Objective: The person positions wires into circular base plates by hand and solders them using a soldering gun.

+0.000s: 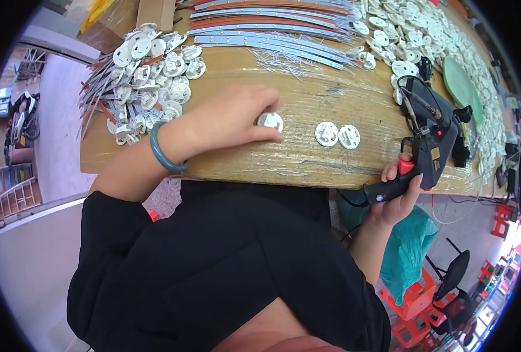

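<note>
My left hand (235, 116), with a blue-green bangle (164, 154) on its wrist, is closed around a small white round cap (271, 122) at the middle of the table. Thumb and fingers lie on either side of the cap. To its right, two similar caps, a left one (327, 134) and a right one (349, 136), lie flat side by side, close together. Near the table's front edge my right hand (402, 186) grips the handle of a black soldering gun (430, 138). The gun has a red trigger and a lit red lamp, and its front points away from me.
A pile of white caps with wires and strips (155, 76) is at left. Long LED strips (272, 26) lie at the back. Many more caps (430, 29) cover the back right, by a green plate (461, 85). A teal bag (410, 252) hangs below the table, near red stools (412, 299).
</note>
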Demonstrator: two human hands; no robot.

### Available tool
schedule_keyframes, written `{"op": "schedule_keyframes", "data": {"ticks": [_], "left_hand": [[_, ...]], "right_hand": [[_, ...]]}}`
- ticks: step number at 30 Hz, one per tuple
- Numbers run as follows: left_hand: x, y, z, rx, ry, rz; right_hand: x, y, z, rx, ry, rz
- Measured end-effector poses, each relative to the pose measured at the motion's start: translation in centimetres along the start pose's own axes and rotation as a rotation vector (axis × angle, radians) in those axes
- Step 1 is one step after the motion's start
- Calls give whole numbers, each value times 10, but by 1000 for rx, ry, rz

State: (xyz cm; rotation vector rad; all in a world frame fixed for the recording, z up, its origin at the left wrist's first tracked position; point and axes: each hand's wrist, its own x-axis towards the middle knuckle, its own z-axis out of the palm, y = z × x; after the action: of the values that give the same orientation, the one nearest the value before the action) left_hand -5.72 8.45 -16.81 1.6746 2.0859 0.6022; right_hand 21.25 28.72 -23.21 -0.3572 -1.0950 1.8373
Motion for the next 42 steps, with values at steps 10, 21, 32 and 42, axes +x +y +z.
{"op": "schedule_keyframes", "data": {"ticks": [10, 21, 32, 42], "left_hand": [[62, -55, -6, 58, 333, -3], [74, -61, 6, 252, 416, 104], [62, -50, -7, 163, 504, 99], [20, -24, -15, -25, 385, 173]], "right_hand": [[-1, -2, 3, -49, -46, 2], [-4, -3, 7, -80, -33, -19], [-3, -1, 7, -106, -31, -12], [-3, -1, 11, -100, 32, -10]]}}
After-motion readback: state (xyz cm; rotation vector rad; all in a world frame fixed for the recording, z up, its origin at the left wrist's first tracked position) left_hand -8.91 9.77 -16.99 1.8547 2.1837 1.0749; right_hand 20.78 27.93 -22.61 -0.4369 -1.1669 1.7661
